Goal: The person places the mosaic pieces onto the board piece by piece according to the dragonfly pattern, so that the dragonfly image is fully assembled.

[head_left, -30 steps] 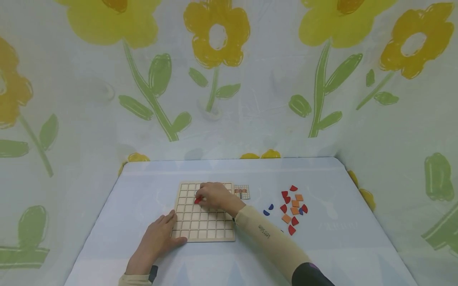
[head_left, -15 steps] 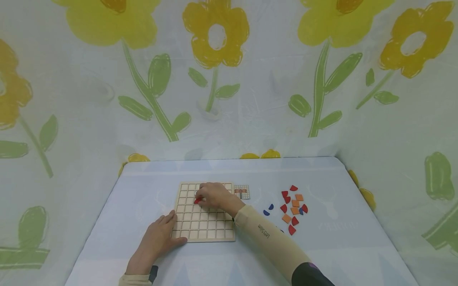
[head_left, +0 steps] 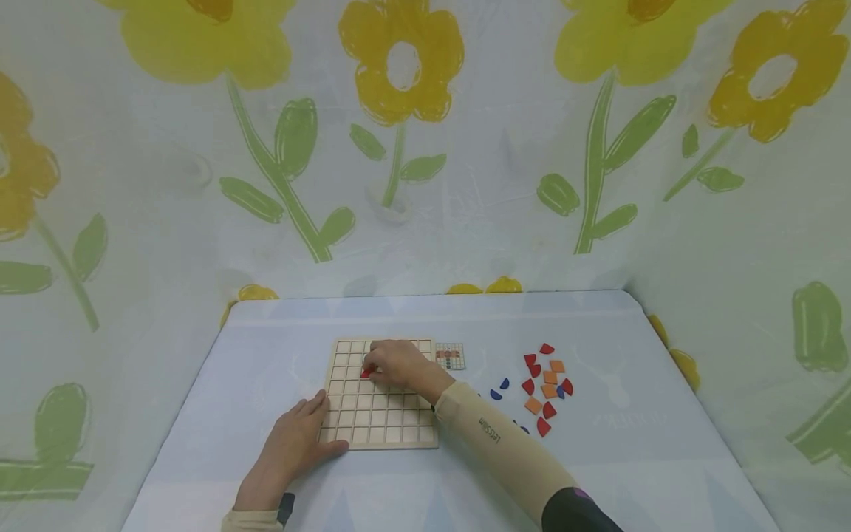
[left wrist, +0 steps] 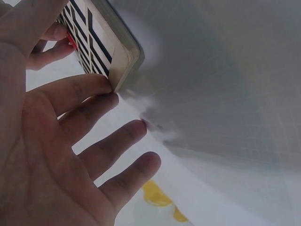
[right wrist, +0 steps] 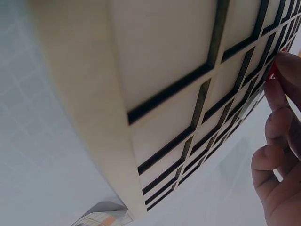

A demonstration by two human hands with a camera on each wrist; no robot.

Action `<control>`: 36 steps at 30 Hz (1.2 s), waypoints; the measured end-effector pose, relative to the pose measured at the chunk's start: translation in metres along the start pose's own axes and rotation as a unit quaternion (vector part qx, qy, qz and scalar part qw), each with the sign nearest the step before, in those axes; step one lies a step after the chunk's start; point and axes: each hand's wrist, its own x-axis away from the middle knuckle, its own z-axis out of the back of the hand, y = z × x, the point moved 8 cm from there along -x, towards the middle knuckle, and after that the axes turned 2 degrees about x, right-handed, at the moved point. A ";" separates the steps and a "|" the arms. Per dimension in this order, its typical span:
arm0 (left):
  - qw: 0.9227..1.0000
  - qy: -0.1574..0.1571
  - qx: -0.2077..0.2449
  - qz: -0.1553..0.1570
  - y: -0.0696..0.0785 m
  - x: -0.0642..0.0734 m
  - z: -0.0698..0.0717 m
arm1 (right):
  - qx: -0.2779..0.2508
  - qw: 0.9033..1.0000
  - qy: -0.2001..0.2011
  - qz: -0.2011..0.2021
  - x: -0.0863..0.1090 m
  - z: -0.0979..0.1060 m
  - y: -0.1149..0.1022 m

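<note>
A square wooden grid board (head_left: 372,418) with many raised-edged cells lies on the table. My right hand (head_left: 402,363) is over its upper part and pinches a small red piece (head_left: 366,374) between thumb and fingertips. In the right wrist view the same red piece (right wrist: 273,70) shows at the fingertips, low against the grid; its full outline is hidden by the fingers. My left hand (head_left: 292,437) rests at the board's near left corner, fingertips at the left side and thumb along the near edge. In the left wrist view its fingers (left wrist: 113,146) are extended and spread, two touching the board's edge.
A small printed pattern card (head_left: 450,356) lies against the board's right side. Farther right are scattered red quarter-circle pieces (head_left: 544,426), orange squares (head_left: 533,405) and blue half-circles (head_left: 496,394). Some blue pieces are partly hidden by the right forearm (head_left: 505,436). A flowered cloth wall (head_left: 479,222) surrounds the table.
Both hands stay nearly in place, with the red piece still pinched over the same part of the board. The head view shifts very slightly.
</note>
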 end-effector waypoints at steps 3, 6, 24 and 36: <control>1.000 0.001 -0.004 -0.004 0.000 0.000 -0.001 | 0.004 1.000 0.004 0.003 0.001 0.000 0.000; 1.000 0.002 -0.008 -0.007 0.000 -0.001 -0.002 | 0.013 1.000 0.006 0.006 0.001 0.000 -0.001; 1.000 -0.005 -0.004 -0.003 0.000 -0.001 -0.001 | 0.000 0.999 0.046 -0.026 0.027 0.029 0.002; 1.000 -0.004 -0.007 -0.007 0.001 -0.001 -0.001 | -0.026 0.987 0.150 -0.053 0.081 0.067 0.027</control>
